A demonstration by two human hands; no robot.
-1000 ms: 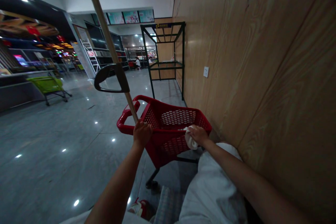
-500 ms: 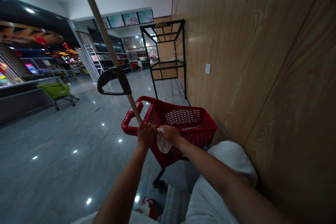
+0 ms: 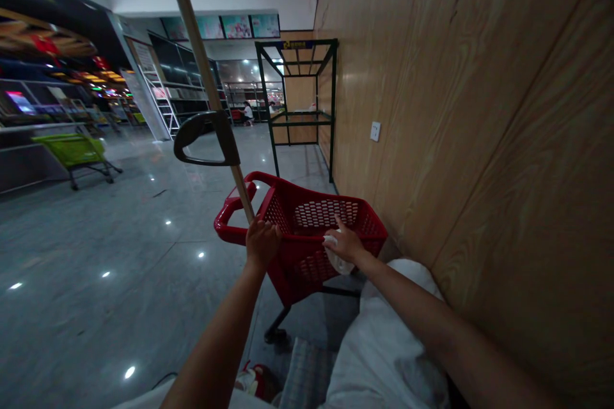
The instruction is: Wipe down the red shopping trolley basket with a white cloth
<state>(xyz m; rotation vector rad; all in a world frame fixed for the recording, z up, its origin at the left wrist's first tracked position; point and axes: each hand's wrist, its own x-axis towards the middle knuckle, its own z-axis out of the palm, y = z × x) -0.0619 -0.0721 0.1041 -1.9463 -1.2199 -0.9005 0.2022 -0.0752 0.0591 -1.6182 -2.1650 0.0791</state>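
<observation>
My left hand (image 3: 261,244) is closed around the lower end of a long wooden pole (image 3: 206,77), which has a black plastic loop handle (image 3: 206,140) partway up. The hand sits just beside the handlebar of a red plastic shopping cart (image 3: 288,204). My right hand (image 3: 346,244) presses a crumpled white cloth (image 3: 336,259) against the cart's mesh side. Part of the cloth is hidden under my fingers.
A wood-panelled wall (image 3: 455,140) with a white socket (image 3: 375,131) runs along the right. Ahead stands a black metal shelf frame (image 3: 297,96). A green cart (image 3: 71,150) is on the polished grey floor (image 3: 119,236) at left. A person (image 3: 247,114) is far off.
My right hand and the cloth have moved right along the cart's side. The left hand stays on the pole, and the view has shifted slightly.
</observation>
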